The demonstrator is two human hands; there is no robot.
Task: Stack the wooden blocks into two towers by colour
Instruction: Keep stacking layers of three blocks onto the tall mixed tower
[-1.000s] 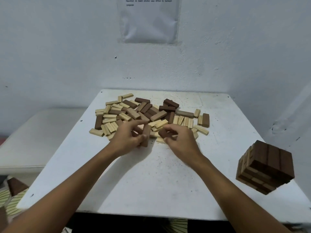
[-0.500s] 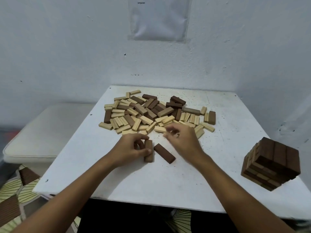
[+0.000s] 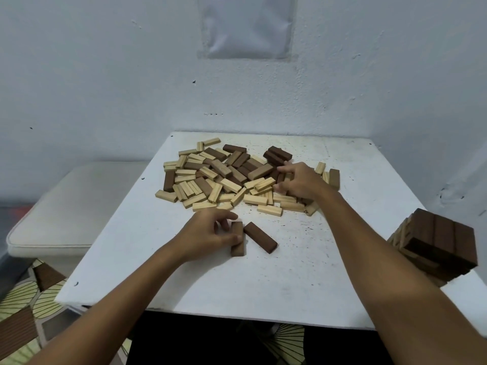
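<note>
A cream cushioned seat [image 3: 66, 206] stands at far left beside a white table [image 3: 263, 285], above a leaf-patterned floor [image 3: 23, 299]. On the table's near middle, the person's left hand [image 3: 208, 235] rests with fingers curled around a dark block [image 3: 237, 239] lying flat, the thumb pressed along its side; a second dark block [image 3: 260, 237] lies loose just beside it, angled away. Behind them a jumbled pile of light and dark blocks [image 3: 224, 177] spreads across the far half of the table. The right hand [image 3: 299, 180] reaches into the pile's right side, fingers bent down among dark pieces; whether they grip one cannot be told. At the table's right edge stands a tower of dark blocks [image 3: 440, 246], well apart from the pile. A white sheet [image 3: 247, 25] hangs on the wall above.
</note>
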